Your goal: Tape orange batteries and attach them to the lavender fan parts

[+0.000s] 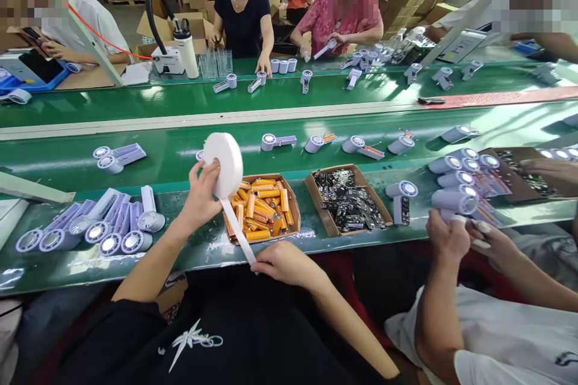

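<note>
My left hand (201,187) grips a roll of white tape (229,163) by its core, raised above the bench edge. A strip (238,232) runs down from the roll to my right hand (280,263), whose thumb and fingers pinch its free end. Behind the strip stands a cardboard box (295,216) of orange cylindrical batteries (261,207). Part of that box is hidden by the roll and my left hand.
Several lilac handheld fans (111,231) lie at the left. A box of black circuit boards (345,198) stands right of the batteries. More fans (271,142) rest on the green conveyor (180,147). A co-worker's hands (447,234) hold a fan at the right; people sit opposite.
</note>
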{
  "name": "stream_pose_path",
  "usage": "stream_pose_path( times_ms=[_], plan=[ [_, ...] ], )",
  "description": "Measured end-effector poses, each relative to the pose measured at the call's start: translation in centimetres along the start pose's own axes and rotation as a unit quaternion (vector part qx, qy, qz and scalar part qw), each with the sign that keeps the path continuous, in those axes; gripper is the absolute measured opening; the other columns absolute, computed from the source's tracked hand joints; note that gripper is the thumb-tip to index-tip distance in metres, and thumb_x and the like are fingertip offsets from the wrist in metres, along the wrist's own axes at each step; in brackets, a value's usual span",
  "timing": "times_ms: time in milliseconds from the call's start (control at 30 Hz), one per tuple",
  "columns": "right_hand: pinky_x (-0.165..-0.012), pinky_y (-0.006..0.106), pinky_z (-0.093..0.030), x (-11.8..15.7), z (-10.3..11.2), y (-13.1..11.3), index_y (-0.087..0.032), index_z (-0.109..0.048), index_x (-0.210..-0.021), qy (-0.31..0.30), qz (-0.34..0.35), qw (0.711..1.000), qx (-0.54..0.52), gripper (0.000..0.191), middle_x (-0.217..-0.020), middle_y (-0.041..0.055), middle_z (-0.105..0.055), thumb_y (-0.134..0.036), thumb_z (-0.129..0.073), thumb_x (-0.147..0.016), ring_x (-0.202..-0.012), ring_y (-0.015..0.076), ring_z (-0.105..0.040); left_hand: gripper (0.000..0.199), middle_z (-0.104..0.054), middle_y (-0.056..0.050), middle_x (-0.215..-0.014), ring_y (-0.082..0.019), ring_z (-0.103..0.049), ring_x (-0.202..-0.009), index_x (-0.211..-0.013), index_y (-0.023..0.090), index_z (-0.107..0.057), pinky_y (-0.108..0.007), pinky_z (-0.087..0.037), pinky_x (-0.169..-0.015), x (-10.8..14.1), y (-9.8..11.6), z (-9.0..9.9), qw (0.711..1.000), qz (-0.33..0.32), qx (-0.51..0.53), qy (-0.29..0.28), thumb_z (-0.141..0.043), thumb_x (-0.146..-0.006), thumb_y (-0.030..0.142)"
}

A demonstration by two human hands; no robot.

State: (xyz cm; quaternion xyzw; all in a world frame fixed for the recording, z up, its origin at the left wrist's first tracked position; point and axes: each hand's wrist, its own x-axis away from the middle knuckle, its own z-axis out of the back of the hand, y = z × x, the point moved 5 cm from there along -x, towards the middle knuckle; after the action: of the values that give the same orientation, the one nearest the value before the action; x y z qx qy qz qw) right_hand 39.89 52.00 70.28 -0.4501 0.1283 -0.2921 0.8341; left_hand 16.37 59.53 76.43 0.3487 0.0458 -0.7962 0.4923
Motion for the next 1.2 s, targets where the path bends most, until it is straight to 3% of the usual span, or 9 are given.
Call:
stream_pose_path(
  times_ms=[67, 167, 300, 367, 467, 633, 867, 1067, 1200],
  plan=[
    [-0.071, 0.03, -0.054, 0.0, 1.9, 1.2, -0.027, -0.082, -0.101, 0.085, -0.026, 0.995, 0.055, 0.027, -0.082, 0.0034, -0.077, -0.047, -0.065, -0.103, -0.073, 0.0206, -0.069, 0.072, -0.059, -0.014, -0.148, -0.036, -0.043, -0.149, -0.148, 0.026, -0.044, -0.062, -0.034, -0.127, 0.6, -0.7, 0.7, 0.999, 0.025, -0.005, 0.029, -0.08, -0.086, 0.033],
    [-0.093, 0.041, -0.057, -0.5, 4.6, 2.8, -0.027, -0.077, -0.125, 0.217, -0.078, 0.955, 0.186, 0.031, -0.11, 0.0107, -0.077, -0.045, -0.068, -0.101, -0.103, 0.0296, -0.07, 0.071, -0.059, -0.013, -0.147, -0.035, -0.044, -0.148, -0.148, 0.027, -0.043, -0.06, -0.034, -0.127, 1.3, -0.3, 0.6, 1.0, 0.021, -0.005, 0.0, -0.078, -0.086, 0.029],
    [-0.096, 0.047, -0.055, -1.9, 5.1, 4.5, -0.023, -0.077, -0.122, 0.205, -0.152, 0.926, 0.28, 0.03, -0.116, 0.015, -0.075, -0.043, -0.07, -0.1, -0.112, 0.0345, -0.067, 0.08, -0.06, -0.012, -0.148, -0.035, -0.045, -0.147, -0.151, 0.027, -0.041, -0.062, -0.034, -0.127, 2.0, 0.7, -0.4, 0.999, 0.017, -0.001, -0.043, -0.075, -0.08, 0.019],
    [-0.099, 0.047, -0.055, -1.9, 5.4, 4.6, -0.023, -0.077, -0.119, 0.223, -0.13, 0.94, 0.222, 0.026, -0.114, 0.0132, -0.077, -0.038, -0.066, -0.102, -0.112, 0.0324, -0.069, 0.084, -0.06, -0.012, -0.148, -0.036, -0.043, -0.148, -0.152, 0.028, -0.042, -0.063, -0.035, -0.126, 2.3, 0.9, -0.5, 0.999, 0.019, -0.007, -0.048, -0.073, -0.076, 0.014],
    [-0.1, 0.044, -0.058, -0.6, 6.8, 4.3, -0.024, -0.074, -0.124, 0.317, -0.07, 0.945, 0.035, 0.029, -0.121, 0.0104, -0.078, -0.042, -0.064, -0.103, -0.108, 0.0276, -0.073, 0.081, -0.063, -0.011, -0.146, -0.038, -0.044, -0.148, -0.15, 0.028, -0.048, -0.065, -0.036, -0.125, 3.0, 0.9, -0.5, 0.997, 0.012, -0.024, -0.07, -0.068, -0.074, 0.008],
    [-0.097, 0.043, -0.064, 1.5, 8.2, 3.2, -0.025, -0.065, -0.136, 0.429, 0.008, 0.875, -0.224, 0.047, -0.123, 0.011, -0.079, -0.055, -0.069, -0.1, -0.114, 0.0274, -0.076, 0.07, -0.068, -0.007, -0.143, -0.038, -0.045, -0.146, -0.144, 0.029, -0.06, -0.062, -0.041, -0.123, 4.3, 1.7, -1.4, 0.988, -0.06, -0.048, -0.135, -0.063, -0.079, 0.003],
    [-0.083, 0.039, -0.069, 2.1, 9.2, 2.4, -0.023, -0.075, -0.119, 0.459, 0.003, 0.847, -0.27, 0.045, -0.105, 0.0084, -0.083, -0.054, -0.085, -0.088, -0.093, 0.0254, -0.08, 0.057, -0.069, -0.006, -0.144, -0.036, -0.049, -0.144, -0.144, 0.022, -0.064, -0.055, -0.046, -0.121, 4.4, 3.8, -1.2, 0.967, -0.162, -0.085, -0.175, -0.061, -0.089, 0.005],
    [-0.063, 0.029, -0.064, 1.2, 9.7, 1.2, -0.02, -0.082, -0.106, 0.401, -0.027, 0.903, -0.153, 0.038, -0.088, 0.0044, -0.078, -0.053, -0.086, -0.085, -0.073, 0.0184, -0.073, 0.052, -0.069, -0.004, -0.146, -0.028, -0.056, -0.139, -0.146, 0.024, -0.063, -0.048, -0.045, -0.123, 3.9, 4.7, -0.6, 0.957, -0.2, -0.116, -0.173, -0.058, -0.098, 0.005],
    [-0.074, 0.032, -0.068, 0.7, 8.9, 1.5, -0.018, -0.082, -0.111, 0.346, -0.086, 0.92, -0.165, 0.041, -0.102, 0.0077, -0.082, -0.052, -0.083, -0.087, -0.086, 0.0232, -0.078, 0.046, -0.071, -0.003, -0.142, -0.028, -0.057, -0.134, -0.143, 0.026, -0.066, -0.047, -0.047, -0.119, 3.5, 5.2, 0.0, 0.957, -0.206, -0.151, -0.14, -0.062, -0.1, 0.009]
  ],
)
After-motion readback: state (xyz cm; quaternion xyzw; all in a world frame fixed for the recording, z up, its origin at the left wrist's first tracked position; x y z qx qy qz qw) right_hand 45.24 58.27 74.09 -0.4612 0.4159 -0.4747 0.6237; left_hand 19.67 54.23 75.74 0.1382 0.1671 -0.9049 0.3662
